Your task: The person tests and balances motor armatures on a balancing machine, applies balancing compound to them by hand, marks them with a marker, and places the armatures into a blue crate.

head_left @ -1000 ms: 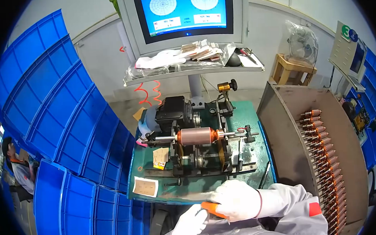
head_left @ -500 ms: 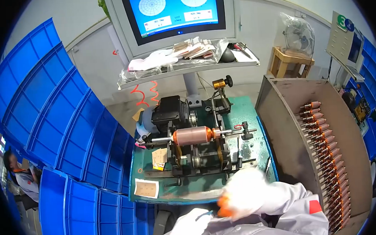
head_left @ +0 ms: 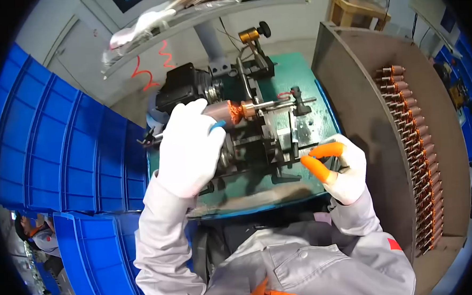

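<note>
My left hand (head_left: 191,150), in a white glove, is closed at the left end of a copper-wound motor armature (head_left: 221,113) lying across a balancing machine (head_left: 246,141). A small blue piece (head_left: 218,125) sticks out by its thumb, in front of the armature. The glove hides the armature's left end. My right hand (head_left: 337,166), in a white glove with orange covers on thumb and forefinger, is held over the bench's right front. Those two fingertips pinch together; a tiny bluish speck shows there, too small to name.
A brown bin (head_left: 362,119) at the right holds a long row of armatures (head_left: 413,122). Blue plastic crates (head_left: 81,139) stand at the left. A shelf (head_left: 213,12) with gloves and papers overhangs the machine. Another person (head_left: 43,237) sits at the far left.
My hands have moved up and apart from in front of my body. The left has come to the armature, the right to the bench's right side. The view has tilted down.
</note>
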The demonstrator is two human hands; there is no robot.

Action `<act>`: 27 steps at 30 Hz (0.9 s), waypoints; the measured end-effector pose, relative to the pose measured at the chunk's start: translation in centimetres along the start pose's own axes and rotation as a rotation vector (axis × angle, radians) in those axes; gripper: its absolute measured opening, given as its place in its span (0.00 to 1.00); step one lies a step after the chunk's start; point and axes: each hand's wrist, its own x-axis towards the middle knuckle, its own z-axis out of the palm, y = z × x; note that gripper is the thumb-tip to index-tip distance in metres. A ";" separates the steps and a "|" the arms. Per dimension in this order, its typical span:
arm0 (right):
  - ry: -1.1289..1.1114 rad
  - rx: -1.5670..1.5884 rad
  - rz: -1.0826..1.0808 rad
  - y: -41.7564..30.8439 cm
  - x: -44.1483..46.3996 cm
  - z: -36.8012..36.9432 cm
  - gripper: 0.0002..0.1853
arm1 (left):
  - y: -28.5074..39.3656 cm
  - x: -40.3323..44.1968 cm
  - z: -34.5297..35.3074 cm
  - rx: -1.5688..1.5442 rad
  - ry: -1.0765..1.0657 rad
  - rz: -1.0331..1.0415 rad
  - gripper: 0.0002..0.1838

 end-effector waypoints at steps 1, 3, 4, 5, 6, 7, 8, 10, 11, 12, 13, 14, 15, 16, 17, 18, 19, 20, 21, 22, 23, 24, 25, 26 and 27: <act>0.016 -0.018 -0.001 0.3 -0.2 0.1 0.12 | -0.2 0.0 0.5 0.012 0.043 -0.029 0.09; 0.023 -0.054 0.007 0.7 -0.1 0.2 0.12 | -0.4 -0.1 1.0 -0.004 0.067 -0.040 0.12; 0.018 -0.071 0.011 0.9 0.0 0.3 0.12 | -0.3 -0.3 1.0 0.001 0.074 -0.049 0.12; 0.010 -0.083 -0.001 1.2 0.0 0.3 0.12 | -0.1 -0.5 0.9 0.007 0.081 -0.057 0.12; 0.005 -0.097 -0.019 1.6 0.3 0.4 0.13 | 0.3 -0.7 0.5 0.007 0.056 -0.078 0.14; -0.003 -0.109 -0.039 1.9 0.5 0.4 0.14 | 0.6 -0.8 0.2 0.007 0.030 -0.100 0.15; -0.022 -0.120 -0.005 1.8 0.7 0.5 0.14 | 1.0 -1.1 -0.1 0.022 0.022 -0.092 0.18; -0.039 -0.098 0.032 1.7 1.3 0.4 0.14 | 1.2 -1.5 -0.4 0.055 0.011 -0.075 0.23; -0.047 -0.089 0.046 1.7 1.7 0.4 0.14 | 1.0 -1.5 -0.3 0.004 0.025 -0.094 0.24; -0.015 -0.055 -0.022 2.4 2.0 0.7 0.14 | 0.8 -1.6 -0.2 -0.047 0.038 -0.114 0.24; -0.012 -0.032 -0.072 2.6 2.5 0.9 0.13 | 0.9 -1.4 -0.2 -0.084 0.035 -0.149 0.24; -0.013 -0.009 -0.119 2.6 3.1 1.0 0.13 | 0.9 -1.3 -0.3 -0.122 0.034 -0.184 0.24; -0.016 0.014 -0.166 2.5 3.6 1.1 0.12 | 0.5 -0.6 -0.4 -0.125 0.019 -0.176 0.22; -0.015 0.020 -0.168 2.0 4.3 1.6 0.10 | 0.1 0.1 -0.5 -0.129 0.005 -0.167 0.20; -0.001 0.123 -0.089 1.5 4.8 2.3 0.08 | -1.3 0.9 -0.5 -0.117 -0.012 -0.100 0.17; 0.002 0.117 -0.153 1.5 5.5 3.0 0.07 | -3.0 2.2 -0.3 -0.024 -0.135 -0.074 0.14; 0.004 0.113 -0.218 1.4 5.7 3.6 0.06 | -3.9 2.7 -0.2 0.066 -0.259 -0.048 0.11; -0.022 0.159 -0.119 0.9 5.4 4.2 0.03 | -1.2 3.9 -1.2 -0.175 -0.242 -0.566 0.08; -0.005 0.131 -0.156 1.2 5.6 4.1 0.03 | -1.1 3.1 -1.2 -0.119 -0.095 -0.404 0.08; 0.023 0.102 -0.186 1.5 5.5 3.7 0.03 | -1.1 1.7 -1.1 -0.062 0.042 -0.231 0.08; 0.048 0.122 -0.128 1.5 5.4 3.9 0.02 | -0.7 0.4 -1.2 -0.015 0.167 -0.061 0.08; 0.074 0.144 -0.071 1.5 5.3 4.0 0.02 | 0.2 -0.5 -1.5 -0.097 0.088 -0.132 0.09; 0.043 0.021 -0.197 1.0 5.8 4.3 0.03 | -0.3 -1.2 -0.9 -0.042 0.065 -0.079 0.09; 0.027 -0.097 -0.325 0.4 6.3 4.5 0.06 | -0.4 -1.7 -0.5 -0.078 0.089 -0.095 0.09; 0.041 -0.119 -0.326 0.4 6.5 5.4 0.10 | -0.6 -1.6 -0.3 -0.108 0.119 -0.101 0.09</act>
